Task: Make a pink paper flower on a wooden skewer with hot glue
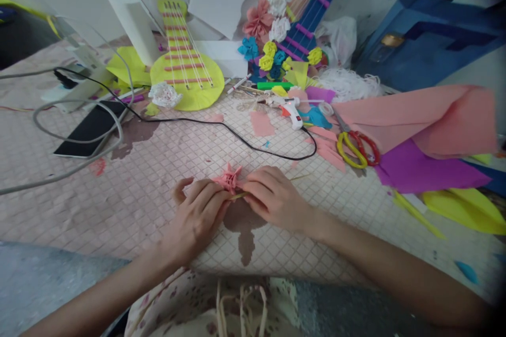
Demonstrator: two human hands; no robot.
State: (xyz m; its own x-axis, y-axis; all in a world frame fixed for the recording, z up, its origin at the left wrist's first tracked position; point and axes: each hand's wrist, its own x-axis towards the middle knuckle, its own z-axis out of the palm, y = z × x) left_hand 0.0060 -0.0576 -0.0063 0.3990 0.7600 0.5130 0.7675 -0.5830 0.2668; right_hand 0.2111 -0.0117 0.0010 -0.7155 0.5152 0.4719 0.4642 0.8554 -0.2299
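A small pink paper flower (228, 179) with pointed petals is between my two hands, just above the patterned table cover. My left hand (201, 216) pinches its left side, fingers closed and thumb out of sight. From the right, my right hand (274, 197) has its fingers closed at the flower's edge. A thin yellowish stick (300, 177) runs past the right hand, and its other end shows just below the flower. Whether the right fingers grip the stick too is hidden.
Behind stand a yellow paper guitar (187, 81) and a blue one (306, 26) with paper flowers. A white glue gun (291, 111) trails a black cord (253, 145) across the table. Scissors (358, 150) and pink paper (419, 121) lie right, a tablet (85, 134) left.
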